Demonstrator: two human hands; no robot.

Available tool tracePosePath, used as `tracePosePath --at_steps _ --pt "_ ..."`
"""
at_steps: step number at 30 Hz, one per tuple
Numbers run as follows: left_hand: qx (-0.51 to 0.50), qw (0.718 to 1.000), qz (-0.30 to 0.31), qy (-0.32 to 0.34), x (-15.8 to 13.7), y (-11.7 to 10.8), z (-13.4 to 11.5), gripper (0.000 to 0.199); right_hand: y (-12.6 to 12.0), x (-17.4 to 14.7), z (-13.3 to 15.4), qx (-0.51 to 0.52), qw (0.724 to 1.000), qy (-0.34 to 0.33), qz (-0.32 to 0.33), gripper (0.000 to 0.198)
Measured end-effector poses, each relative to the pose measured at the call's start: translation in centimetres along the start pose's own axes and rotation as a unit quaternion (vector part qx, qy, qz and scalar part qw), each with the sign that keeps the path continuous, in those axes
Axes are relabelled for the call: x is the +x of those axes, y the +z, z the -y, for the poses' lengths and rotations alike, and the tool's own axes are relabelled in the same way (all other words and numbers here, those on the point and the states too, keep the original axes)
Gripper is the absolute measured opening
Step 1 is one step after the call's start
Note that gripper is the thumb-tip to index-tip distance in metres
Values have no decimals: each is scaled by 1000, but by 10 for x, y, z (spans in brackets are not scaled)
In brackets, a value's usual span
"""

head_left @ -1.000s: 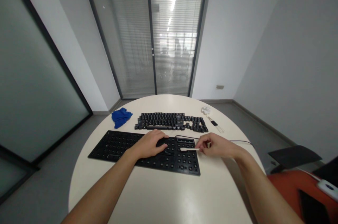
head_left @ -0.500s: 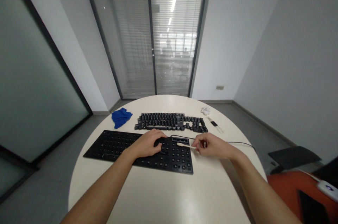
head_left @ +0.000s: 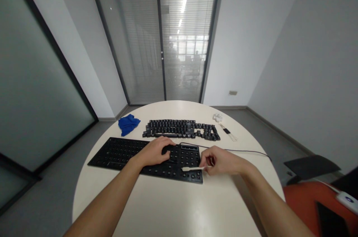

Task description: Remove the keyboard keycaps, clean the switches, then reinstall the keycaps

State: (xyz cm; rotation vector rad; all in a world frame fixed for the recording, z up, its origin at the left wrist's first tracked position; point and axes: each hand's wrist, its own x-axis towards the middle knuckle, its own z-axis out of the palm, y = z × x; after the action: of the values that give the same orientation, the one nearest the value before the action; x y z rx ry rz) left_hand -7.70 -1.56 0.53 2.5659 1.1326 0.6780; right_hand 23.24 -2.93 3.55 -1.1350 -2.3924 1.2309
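Since the earlier frames we had drawn the white swab [head_left: 190, 168] from the far right corner of the keyboard base [head_left: 125, 153] down toward its near right edge, and the base itself had slid a little leftward on the bench [head_left: 179, 207]. Our right hand [head_left: 220, 161] pinched the thin, stiff stick between its fingers [head_left: 204, 162], its soft tip lying over the base. Our left hand [head_left: 155, 151] lay flat on the base's middle, fingers loosely spread, holding nothing. The base was a flat matte black slab, pitted with bare key sockets. Beyond it lay the loose black keycaps [head_left: 181, 129] in rows; to their left, a crumpled blue cloth [head_left: 128, 123]. A thin black cable [head_left: 246, 151] ran right from the base.
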Motion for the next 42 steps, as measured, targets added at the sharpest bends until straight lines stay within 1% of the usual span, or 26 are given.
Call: tracePosePath --at_steps 9,12,16,21,24,28,32,37,42 --pt "-1 1000 -1 -1 1 -1 -2 39 4 2 8 34 999 -13 39 22" --pt "1 1000 0 0 0 0 -1 40 2 2 5 30 999 -12 39 23" --pt "0 1000 0 3 0 0 0 41 -2 1 -5 22 999 7 23 26" --pt "-4 1000 0 1 -1 0 0 42 -5 1 -16 26 1000 14 -3 22" --pt "-3 1000 1 1 -2 1 0 41 -8 2 -19 26 999 13 -33 19" --pt "-4 1000 -4 1 -3 2 0 42 -10 2 -21 -12 997 6 -82 16" --pt "-4 1000 -4 1 -3 2 0 42 -12 3 -25 -24 994 -2 -105 19" --pt "-1 1000 -2 -1 -3 2 1 41 -15 2 -33 -15 993 4 -114 19" --pt "-9 1000 -3 -1 -3 3 2 42 -16 0 -32 -7 995 24 -95 18"
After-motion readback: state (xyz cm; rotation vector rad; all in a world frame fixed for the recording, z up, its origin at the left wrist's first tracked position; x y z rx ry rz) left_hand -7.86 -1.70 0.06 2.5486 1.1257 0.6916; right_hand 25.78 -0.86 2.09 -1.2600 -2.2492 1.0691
